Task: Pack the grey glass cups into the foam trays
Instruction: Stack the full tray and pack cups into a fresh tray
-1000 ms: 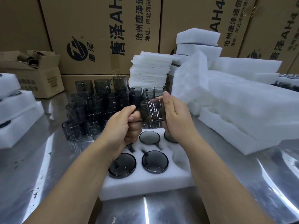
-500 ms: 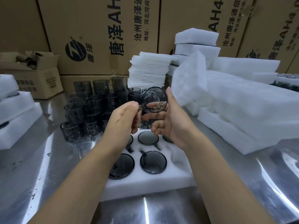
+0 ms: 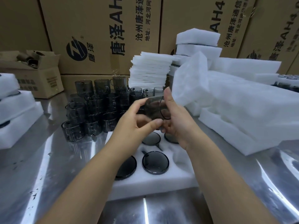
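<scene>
Both hands are holding 1 grey glass cup (image 3: 152, 109) up in the air, just over the foam tray (image 3: 161, 180). The cup is lying on its side, with its open end pointing right. The left hand (image 3: 135, 122) is curling its fingers and thumb round the closed end. The right hand (image 3: 178, 125) is curling round the open end, with its thumb sticking up behind the cup. The tray is sitting on the shiny desk (image 3: 48, 175). 4 packed cups (image 3: 155, 162) are sitting in its round holes, and the left arm is hiding part of 1. Loose cups (image 3: 97, 107) are standing stacked behind the tray, to the left. Spare foam (image 3: 242, 113) is piling up on the right, and brown boxes (image 3: 100, 29) are standing at the back.
</scene>
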